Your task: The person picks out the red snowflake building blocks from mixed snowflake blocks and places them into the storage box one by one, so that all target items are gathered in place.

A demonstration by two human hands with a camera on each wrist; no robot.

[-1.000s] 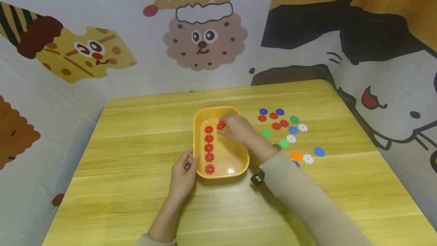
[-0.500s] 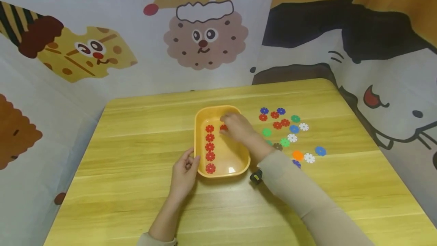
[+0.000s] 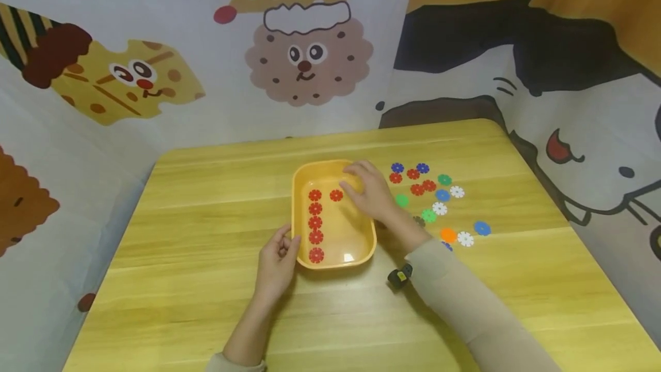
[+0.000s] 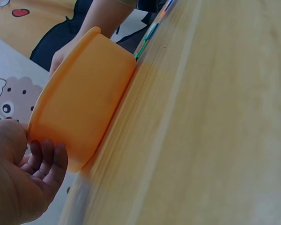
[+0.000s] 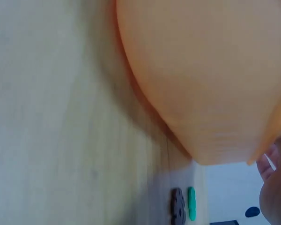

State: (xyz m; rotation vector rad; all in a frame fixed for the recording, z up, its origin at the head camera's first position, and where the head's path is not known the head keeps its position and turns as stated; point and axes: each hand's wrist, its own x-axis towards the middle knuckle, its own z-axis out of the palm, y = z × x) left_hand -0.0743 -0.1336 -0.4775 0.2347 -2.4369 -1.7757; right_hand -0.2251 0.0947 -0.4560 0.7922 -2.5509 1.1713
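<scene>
A yellow-orange plastic tray [image 3: 338, 267] rests on the table. Inside it, a column of several red snowflake-shaped discs [image 3: 315, 223] runs along the left side, and a single red disc [image 3: 336, 195] lies to the right of the column's top one. My left hand [image 3: 277, 260] grips the tray's left rim; the left wrist view shows its thumb at the rim and curled fingers against the outer wall [image 4: 89, 93]. Over the tray's upper right rim is my right hand [image 3: 373, 193], thumb and fingers apart, holding nothing. The tray's wall [image 5: 206, 79] fills much of the right wrist view.
Right of the tray are loose discs: red [image 3: 417, 189], dark blue [image 3: 423, 168], white [image 3: 457, 192], green [image 3: 428, 215], blue [image 3: 482, 228] and orange [image 3: 448, 235]. My right forearm partly covers a brown disc [image 3: 419, 221]. A cartoon-printed curtain [image 3: 217, 125] stands behind the wooden table [image 3: 196, 234].
My right hand has let go of the red disc and drawn back to the right, toward the rim. That disc now lies fully visible in the tray. The left hand keeps its place.
</scene>
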